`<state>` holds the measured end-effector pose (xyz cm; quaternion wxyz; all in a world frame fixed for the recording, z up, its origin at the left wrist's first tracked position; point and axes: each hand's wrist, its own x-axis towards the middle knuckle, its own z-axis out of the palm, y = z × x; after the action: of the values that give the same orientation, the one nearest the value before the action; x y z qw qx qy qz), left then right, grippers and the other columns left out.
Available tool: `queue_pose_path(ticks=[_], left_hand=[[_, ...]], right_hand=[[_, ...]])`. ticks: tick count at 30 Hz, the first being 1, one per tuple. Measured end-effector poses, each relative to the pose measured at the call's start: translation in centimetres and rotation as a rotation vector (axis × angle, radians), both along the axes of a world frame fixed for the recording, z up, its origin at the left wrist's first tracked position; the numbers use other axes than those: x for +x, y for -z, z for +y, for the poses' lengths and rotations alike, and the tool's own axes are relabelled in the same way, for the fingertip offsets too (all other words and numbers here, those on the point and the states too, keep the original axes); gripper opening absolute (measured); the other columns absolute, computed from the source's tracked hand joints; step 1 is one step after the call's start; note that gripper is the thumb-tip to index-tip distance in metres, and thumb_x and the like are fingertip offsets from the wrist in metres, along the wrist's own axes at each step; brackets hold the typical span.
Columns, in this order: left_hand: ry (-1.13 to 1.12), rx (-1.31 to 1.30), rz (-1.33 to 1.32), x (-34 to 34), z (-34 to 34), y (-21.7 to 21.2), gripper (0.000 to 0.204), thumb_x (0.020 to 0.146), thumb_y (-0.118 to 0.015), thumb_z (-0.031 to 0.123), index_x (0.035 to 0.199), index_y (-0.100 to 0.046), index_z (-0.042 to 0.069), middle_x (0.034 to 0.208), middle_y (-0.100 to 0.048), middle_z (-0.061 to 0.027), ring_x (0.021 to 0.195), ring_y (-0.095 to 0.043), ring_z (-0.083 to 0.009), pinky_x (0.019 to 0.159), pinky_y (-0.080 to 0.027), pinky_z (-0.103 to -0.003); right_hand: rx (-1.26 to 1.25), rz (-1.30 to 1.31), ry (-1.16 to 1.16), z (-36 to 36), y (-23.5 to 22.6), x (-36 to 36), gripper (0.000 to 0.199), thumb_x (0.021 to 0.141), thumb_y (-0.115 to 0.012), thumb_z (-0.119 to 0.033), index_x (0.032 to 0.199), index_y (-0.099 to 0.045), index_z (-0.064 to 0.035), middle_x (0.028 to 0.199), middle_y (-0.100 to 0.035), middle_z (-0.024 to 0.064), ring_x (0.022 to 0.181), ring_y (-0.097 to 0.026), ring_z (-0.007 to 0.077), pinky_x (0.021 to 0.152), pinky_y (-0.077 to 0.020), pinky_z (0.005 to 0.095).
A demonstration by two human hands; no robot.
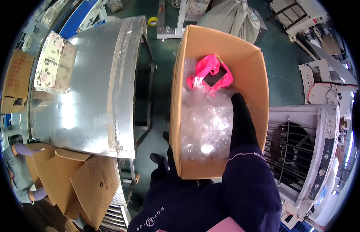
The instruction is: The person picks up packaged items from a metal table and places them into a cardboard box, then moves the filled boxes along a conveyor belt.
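Dark sleeve nearest, 6 o'clock. Right hand, black glove, flat on clear bags in cardboard box, gripping nothing. Pink bag at 12. Left hand hidden under box; grip unclear. Steel table at 9.

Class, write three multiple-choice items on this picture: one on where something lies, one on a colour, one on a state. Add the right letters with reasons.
1. Where does the pink bag lie?
A. on the metal table
B. at the far end of the cardboard box
C. on the floor

2. What colour is the glove on the right hand?
A. black
B. white
C. yellow

3. How is the box?
A. taped shut
B. flattened
C. open at the top

Answers: 1 B, the bag rests on the clear plastic packets near the box's far wall. 2 A, the glove reaching into the box is black. 3 C, its inside is in full view.
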<state>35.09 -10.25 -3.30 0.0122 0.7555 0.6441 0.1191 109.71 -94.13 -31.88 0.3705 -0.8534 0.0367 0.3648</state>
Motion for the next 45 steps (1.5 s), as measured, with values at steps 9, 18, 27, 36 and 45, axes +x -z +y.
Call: queue_pose_path(ticks=[9, 18, 27, 36, 45], left_hand=[[-0.117, -0.05, -0.017, -1.1, -1.4, 0.8, 0.064, 0.078, -0.065, 0.026, 0.127, -0.04, -0.006, 0.118, -0.056, -0.027, 0.101, -0.059, -0.039, 0.089, -0.048, -0.042], [-0.024, -0.07, -0.043, -1.6, -0.2, 1.4, 0.078, 0.079, -0.068, 0.032, 0.137, -0.033, -0.007, 0.129, -0.051, -0.0284, 0.113, -0.055, -0.0394, 0.098, -0.044, -0.041], [-0.106, 0.002, 0.071, 1.8, -4.0, -0.5, 0.082, 0.079, -0.065, 0.033, 0.14, -0.028, -0.006, 0.126, -0.053, -0.0322, 0.112, -0.056, -0.0437, 0.094, -0.047, -0.045], [-0.103, 0.061, 0.197, 1.6, -3.4, 0.3, 0.081, 0.079, -0.063, 0.036, 0.14, -0.028, -0.005, 0.125, -0.052, -0.0342, 0.112, -0.054, -0.0464, 0.095, -0.046, -0.047], [-0.143, 0.057, 0.145, 0.4, -4.0, 0.5, 0.077, 0.079, -0.062, 0.032, 0.138, -0.03, -0.005, 0.123, -0.053, -0.0343, 0.112, -0.055, -0.0458, 0.095, -0.046, -0.047]], right_hand=[[-0.145, -0.156, -0.238, 9.4, -2.7, -9.5, 0.056, 0.083, -0.066, -0.043, 0.124, -0.058, -0.0054, 0.117, -0.064, 0.0124, 0.106, -0.059, 0.0196, 0.091, -0.0456, 0.0327], [-0.56, -0.265, -0.763, 22.4, -19.8, -26.4, 0.069, 0.086, -0.051, -0.058, 0.145, -0.035, -0.0255, 0.153, -0.026, 0.0165, 0.137, -0.031, 0.0422, 0.097, -0.0378, 0.0613], [0.294, 0.07, 0.049, 16.7, -14.3, -11.3, 0.03, 0.088, -0.061, -0.033, 0.087, -0.072, -0.005, 0.082, -0.069, 0.0095, 0.07, -0.066, 0.0256, 0.066, -0.0525, 0.0346], [-0.618, -0.491, -0.146, 19.2, -2.9, -6.5, 0.068, 0.084, -0.059, -0.048, 0.139, -0.043, -0.012, 0.132, -0.051, 0.022, 0.113, -0.056, 0.0387, 0.096, -0.0461, 0.0435], [-0.148, -0.47, -0.541, 22.3, -16.0, -17.6, 0.056, 0.088, -0.056, -0.042, 0.131, -0.048, -0.0084, 0.127, -0.051, 0.0231, 0.111, -0.053, 0.0428, 0.09, -0.0468, 0.048]])
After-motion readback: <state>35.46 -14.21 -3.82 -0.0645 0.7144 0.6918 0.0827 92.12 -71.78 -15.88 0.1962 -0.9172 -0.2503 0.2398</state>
